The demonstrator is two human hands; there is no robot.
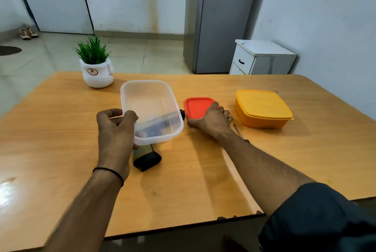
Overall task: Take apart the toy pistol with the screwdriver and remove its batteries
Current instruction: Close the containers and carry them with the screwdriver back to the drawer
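Left hand (115,129) is gripping the clear tub (151,97) by its corner, tilted over the toy pistol (147,160), while right hand (213,121) is lying flat, fingers spread, on the red lid (196,107).

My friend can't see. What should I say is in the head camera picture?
A person's left hand grips the rim of a clear plastic tub, held over a toy pistol lying on a wooden table. Their right hand rests on a red lid, with a screwdriver and a closed yellow box to its right.
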